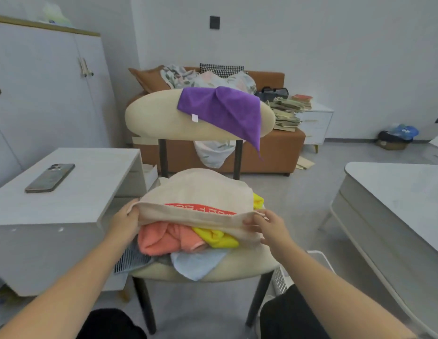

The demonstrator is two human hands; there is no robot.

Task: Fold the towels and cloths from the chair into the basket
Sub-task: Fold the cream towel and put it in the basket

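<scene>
A beige towel [201,189] with red lettering lies over a pile of cloths on the cream chair [242,265]. My left hand [126,220] grips its near left corner and my right hand [267,225] pinches its near right corner, lifting the front edge. Under it lie a pink towel [164,239], a yellow cloth [216,237], a light blue cloth [196,263] and a striped grey cloth [132,260]. A purple cloth [225,111] hangs over the chair's backrest. The white basket [281,280] stands on the floor right of the chair, mostly hidden by my right arm.
A white desk [86,206] with a phone [50,177] stands at the left. A grey table [396,192] is at the right. Behind the chair is a brown sofa [269,152] piled with bedding and papers.
</scene>
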